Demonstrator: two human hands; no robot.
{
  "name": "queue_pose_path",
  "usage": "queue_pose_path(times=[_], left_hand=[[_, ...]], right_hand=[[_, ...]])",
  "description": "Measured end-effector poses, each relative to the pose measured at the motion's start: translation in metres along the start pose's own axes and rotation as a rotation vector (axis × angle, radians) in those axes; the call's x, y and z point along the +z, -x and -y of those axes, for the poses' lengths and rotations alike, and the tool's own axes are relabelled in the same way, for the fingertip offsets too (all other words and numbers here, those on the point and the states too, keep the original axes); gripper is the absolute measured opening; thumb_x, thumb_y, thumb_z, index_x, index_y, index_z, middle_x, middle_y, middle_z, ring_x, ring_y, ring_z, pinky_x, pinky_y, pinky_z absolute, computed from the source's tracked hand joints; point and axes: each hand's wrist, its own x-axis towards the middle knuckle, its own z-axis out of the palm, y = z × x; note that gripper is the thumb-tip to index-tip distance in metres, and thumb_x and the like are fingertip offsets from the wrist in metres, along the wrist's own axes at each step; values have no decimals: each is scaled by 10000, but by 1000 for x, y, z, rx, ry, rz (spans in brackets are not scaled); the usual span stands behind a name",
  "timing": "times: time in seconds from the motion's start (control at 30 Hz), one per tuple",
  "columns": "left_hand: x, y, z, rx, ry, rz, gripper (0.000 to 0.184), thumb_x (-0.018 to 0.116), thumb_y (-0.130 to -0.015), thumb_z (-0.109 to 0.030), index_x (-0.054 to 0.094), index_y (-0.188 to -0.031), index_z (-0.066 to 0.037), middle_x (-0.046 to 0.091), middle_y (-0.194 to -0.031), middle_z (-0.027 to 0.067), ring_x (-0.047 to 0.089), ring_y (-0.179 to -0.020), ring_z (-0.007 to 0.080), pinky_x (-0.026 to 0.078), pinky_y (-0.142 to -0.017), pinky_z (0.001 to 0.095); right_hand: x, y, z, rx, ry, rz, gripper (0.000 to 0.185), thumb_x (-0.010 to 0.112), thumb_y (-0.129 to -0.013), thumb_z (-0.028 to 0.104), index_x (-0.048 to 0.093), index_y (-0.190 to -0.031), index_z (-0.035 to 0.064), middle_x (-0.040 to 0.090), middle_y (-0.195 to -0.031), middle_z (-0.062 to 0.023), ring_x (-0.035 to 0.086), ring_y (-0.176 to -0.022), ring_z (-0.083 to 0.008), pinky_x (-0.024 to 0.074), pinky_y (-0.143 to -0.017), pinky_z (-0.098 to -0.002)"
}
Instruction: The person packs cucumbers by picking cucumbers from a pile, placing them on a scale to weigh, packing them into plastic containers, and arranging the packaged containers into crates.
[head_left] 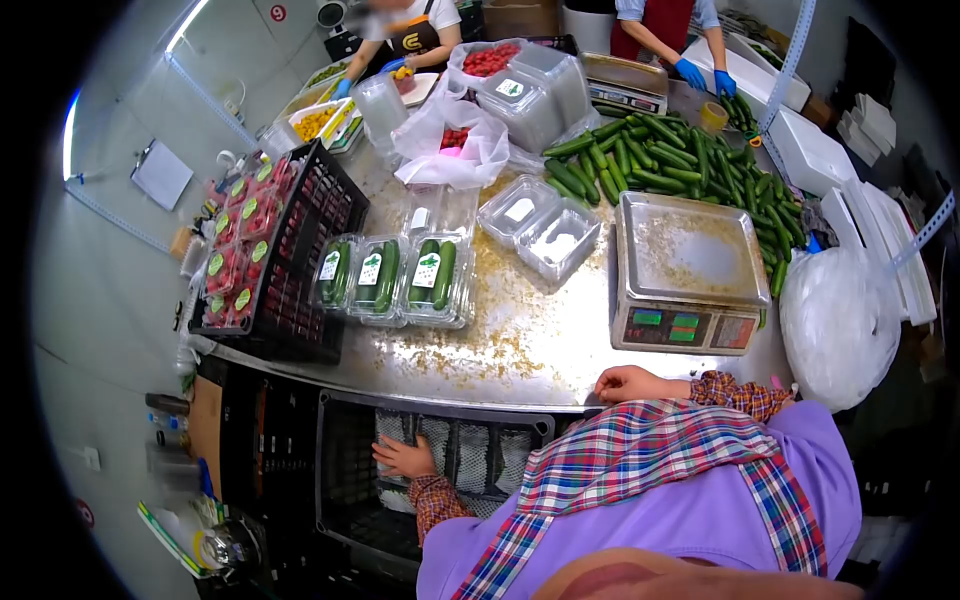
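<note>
My left hand (404,458) lies with its fingers spread on net-wrapped packs (474,455) inside a black crate (335,408) below the table's front edge. Near that edge, in front of the scale (690,255), rests my right hand (628,383), its fingers curled inward; whether anything is in them is hidden. Closed clear boxes of cucumbers (427,275) with white labels stand at the left middle of the metal table (520,350). Behind them are an open clear box (560,240) with a white pad and a large heap of cucumbers (680,160).
A black crate (300,270) with packed red fruit (240,225) stands at the left. White bags (455,140) and stacked clear boxes (535,95) are at the back. Two co-workers in blue gloves (690,73) work across the table. A clear bag (840,320) sits at the right.
</note>
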Motion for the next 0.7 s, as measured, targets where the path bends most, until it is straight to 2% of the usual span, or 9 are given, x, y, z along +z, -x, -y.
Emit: queue_pose_path(times=[0.23,0.27,0.37,0.4,0.43,0.47,0.53,0.6,0.7], left_hand=[[-15,1,-2,-13,4,90,909,672,-722,-435,215,-1443,-123,177,-1473,197,154,-1357,407,203,-982,699],[-21,1,-2,-24,16,124,888,695,-712,-396,248,-1427,-119,207,-1462,194,195,-1342,399,242,-978,676],[-17,-21,13,-102,215,-2,830,713,-713,-322,292,-1397,-110,263,-1430,196,275,-1295,400,302,-961,626],[-38,-25,5,-174,269,-52,762,718,-720,-258,339,-1355,-74,347,-1362,204,362,-1210,414,354,-933,553],[-37,-31,8,-91,362,-304,666,684,-755,-239,382,-1313,-36,438,-1252,209,429,-1116,402,367,-906,514],[-37,-41,9,-132,470,-325,593,652,-785,-214,401,-1286,-18,465,-1184,185,453,-1064,355,378,-888,473],[-100,-37,-19,-153,759,-338,470,591,-835,-165,427,-1242,2,491,-1075,139,477,-977,275,392,-854,404],[-167,-17,-60,-111,1116,-318,370,533,-872,-117,441,-1208,8,490,-997,95,476,-908,208,398,-823,347],[-218,8,-112,46,1268,-299,286,496,-879,-60,470,-1152,18,478,-912,46,455,-834,147,403,-764,268]], right_hand=[[0,4,15,-14,80,24,210,616,-840,197,634,-998,61,659,-896,-39,611,-807,-127,489,-751,-268],[3,6,15,-14,85,26,211,615,-840,198,633,-1001,62,659,-898,-41,611,-809,-128,490,-751,-269],[-8,10,16,-92,160,-8,218,613,-841,197,628,-1021,75,655,-899,-44,611,-810,-132,490,-751,-268],[-10,16,18,-114,159,-24,215,610,-843,193,628,-1024,78,653,-902,-45,609,-806,-134,490,-744,-269],[-14,21,22,-140,164,-44,213,608,-845,190,627,-1026,81,652,-905,-47,608,-801,-137,491,-736,-271],[-20,26,28,-128,144,-63,209,607,-844,184,626,-1025,81,652,-905,-48,609,-802,-139,491,-731,-274],[-31,39,38,-101,97,-99,201,606,-844,174,625,-1021,81,651,-907,-52,609,-804,-143,493,-720,-281],[-46,54,39,-270,197,-249,181,602,-836,137,623,-1005,75,637,-902,-80,616,-802,-182,500,-702,-299],[-92,100,68,-410,414,-480,173,603,-826,117,616,-989,59,619,-896,-107,617,-803,-220,505,-703,-325]])
